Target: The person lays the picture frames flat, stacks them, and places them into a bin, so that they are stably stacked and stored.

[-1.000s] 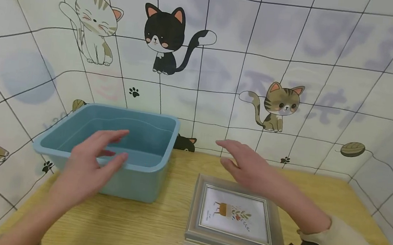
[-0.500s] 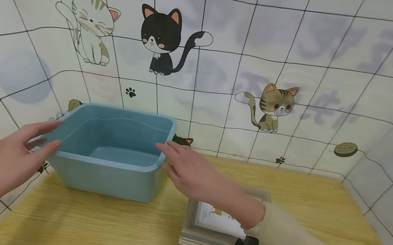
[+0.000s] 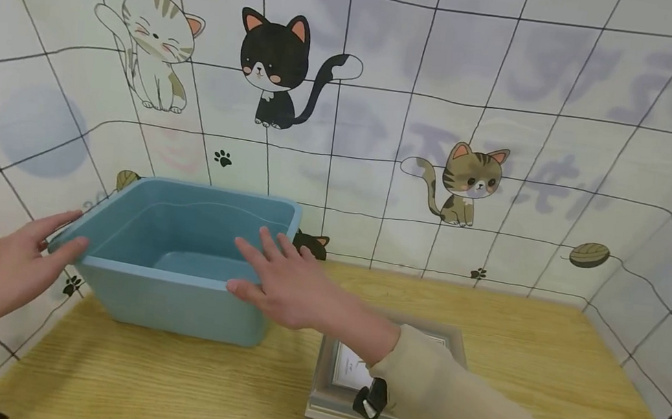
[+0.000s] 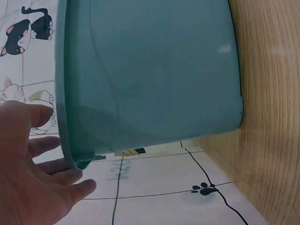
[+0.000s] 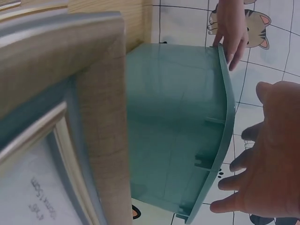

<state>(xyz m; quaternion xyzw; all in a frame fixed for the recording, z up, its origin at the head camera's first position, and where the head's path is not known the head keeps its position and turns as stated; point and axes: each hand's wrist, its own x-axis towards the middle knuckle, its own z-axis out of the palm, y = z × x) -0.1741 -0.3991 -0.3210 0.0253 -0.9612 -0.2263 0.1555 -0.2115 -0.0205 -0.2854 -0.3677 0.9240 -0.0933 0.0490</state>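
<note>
A blue plastic basin (image 3: pixel 176 305) stands on the table at the left, its inside bare. At its left rim is my left hand (image 3: pixel 25 260), fingers loosely extended; in the left wrist view the fingertips reach the rim's corner. Over the right rim hovers my right hand (image 3: pixel 286 287), fingers spread. The right wrist view has this right hand (image 5: pixel 276 154) beside the rim with a gap between, holding nothing. Under my right forearm lies a stack of silver picture frames (image 3: pixel 344 411), partly hidden by the sleeve; the top frame (image 5: pixel 103 93) looms close in the right wrist view.
The wood-grain table (image 3: pixel 185 386) runs up to a back wall (image 3: pixel 376 131) printed with cats and grid lines. Side walls with the same print close in at left and right. The basin stands close to the back and left walls.
Both hands have moved left: the left from in front of the basin to its left rim, the right from above the frames to the right rim. The right fingers have spread. Basin and frames stay put.
</note>
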